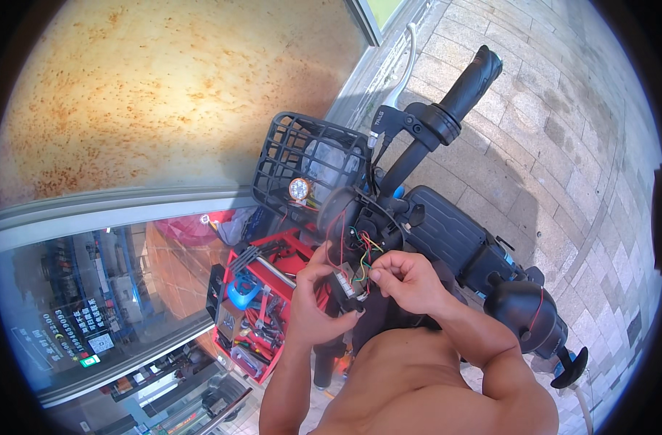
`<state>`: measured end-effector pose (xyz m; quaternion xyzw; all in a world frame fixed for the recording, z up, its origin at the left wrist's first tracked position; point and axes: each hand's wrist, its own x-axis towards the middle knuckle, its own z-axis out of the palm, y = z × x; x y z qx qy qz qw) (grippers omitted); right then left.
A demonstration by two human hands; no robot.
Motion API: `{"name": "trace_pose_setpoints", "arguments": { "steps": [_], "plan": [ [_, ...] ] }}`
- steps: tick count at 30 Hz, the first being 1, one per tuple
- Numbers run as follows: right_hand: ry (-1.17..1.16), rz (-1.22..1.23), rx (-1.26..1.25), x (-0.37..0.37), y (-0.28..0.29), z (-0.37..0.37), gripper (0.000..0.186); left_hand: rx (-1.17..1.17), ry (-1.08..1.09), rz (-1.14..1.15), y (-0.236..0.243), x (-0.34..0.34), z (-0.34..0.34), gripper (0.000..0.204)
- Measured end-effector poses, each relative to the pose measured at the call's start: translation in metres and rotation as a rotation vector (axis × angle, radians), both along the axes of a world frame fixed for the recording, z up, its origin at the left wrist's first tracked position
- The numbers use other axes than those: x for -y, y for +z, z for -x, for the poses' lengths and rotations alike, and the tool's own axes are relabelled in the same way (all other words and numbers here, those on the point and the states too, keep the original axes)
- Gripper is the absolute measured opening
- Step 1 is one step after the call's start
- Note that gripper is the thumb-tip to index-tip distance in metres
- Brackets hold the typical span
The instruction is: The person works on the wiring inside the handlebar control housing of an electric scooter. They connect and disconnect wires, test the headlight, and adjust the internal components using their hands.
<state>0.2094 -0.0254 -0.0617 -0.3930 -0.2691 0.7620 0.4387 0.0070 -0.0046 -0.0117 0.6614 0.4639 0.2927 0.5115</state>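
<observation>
In the head view my left hand (314, 304) curls round a small silvery module (344, 283), with red wires rising from it. My right hand (407, 283), just right of the module, pinches at thin wiring; which wire is too small to tell. A bundle of red, yellow and green wires (365, 246) comes out of an opened black housing (374, 221) on the scooter, beneath its upright stem and handlebar (472, 83).
A black basket (273, 159) holds an orange-rimmed lamp (299, 189). A red toolbox (225, 337) full of tools stands at left, beside glass panels (128, 290). A ribbed black scooter part (447, 221) and rounded black part (516, 308) lie right, over grey paving (527, 116).
</observation>
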Motion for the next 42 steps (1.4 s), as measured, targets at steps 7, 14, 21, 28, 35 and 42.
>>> {"name": "trace_pose_setpoints", "arguments": {
  "steps": [7, 14, 21, 28, 35, 42],
  "plan": [
    [-0.059, -0.015, -0.008, 0.004, -0.002, 0.001, 0.012, -0.013, 0.004, -0.009, 0.0, 0.0, 0.0, 0.074],
    [-0.049, 0.01, 0.001, 0.01, -0.005, 0.003, 0.013, -0.008, 0.002, -0.025, -0.001, 0.0, 0.0, 0.075],
    [-0.064, 0.035, -0.039, 0.016, -0.007, 0.009, 0.012, -0.014, -0.002, -0.038, 0.001, 0.0, 0.0, 0.075],
    [-0.086, 0.017, -0.037, 0.017, -0.009, 0.011, 0.01, -0.01, -0.005, -0.032, 0.0, 0.0, 0.0, 0.075],
    [-0.125, -0.001, -0.074, 0.018, -0.008, 0.013, 0.011, -0.008, -0.005, -0.031, 0.001, 0.0, 0.0, 0.074],
    [-0.144, -0.014, -0.053, 0.017, -0.006, 0.015, 0.009, -0.024, -0.003, -0.019, 0.0, 0.001, 0.001, 0.075]
  ]
}}
